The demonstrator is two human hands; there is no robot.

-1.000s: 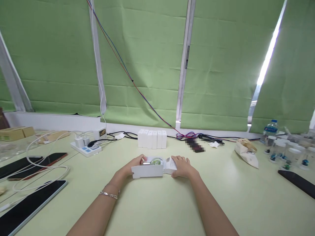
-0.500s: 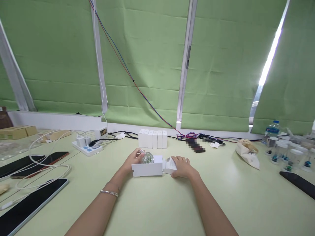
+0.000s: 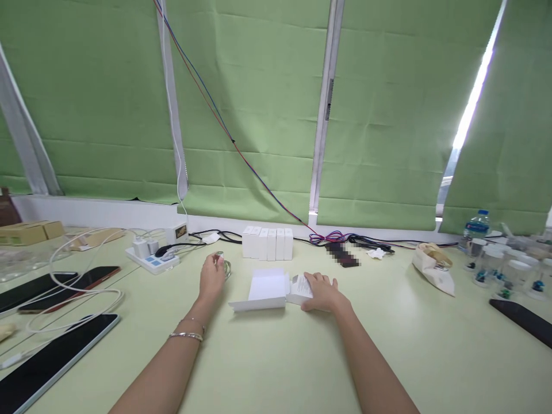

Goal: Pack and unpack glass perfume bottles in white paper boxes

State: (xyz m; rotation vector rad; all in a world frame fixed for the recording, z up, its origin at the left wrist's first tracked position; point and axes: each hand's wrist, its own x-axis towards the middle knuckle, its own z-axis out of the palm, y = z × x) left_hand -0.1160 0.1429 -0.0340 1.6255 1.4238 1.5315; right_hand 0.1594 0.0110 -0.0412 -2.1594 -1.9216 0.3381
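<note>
My left hand point(image 3: 212, 278) is closed round a small clear glass jar point(image 3: 225, 266), held just above the table to the left of an open white carton point(image 3: 265, 289). The carton lies flat with its flap folded out toward me. My right hand point(image 3: 321, 291) presses down on the carton's right end, fingers bent over a printed leaflet or flap point(image 3: 301, 286). A row of several small white boxes point(image 3: 267, 244) stands upright behind the carton.
A white power strip point(image 3: 152, 261) with plugs and white cables lies at left, beside dark phones and a tablet point(image 3: 52, 359). Black cables run along the wall. A cloth bag point(image 3: 432, 267), clear jars point(image 3: 509, 273) and a water bottle point(image 3: 475, 225) stand at right.
My left hand lifted the glass jar out of the carton and carried it left. The carton's flap dropped flat. My right hand stayed on the carton's right end.
</note>
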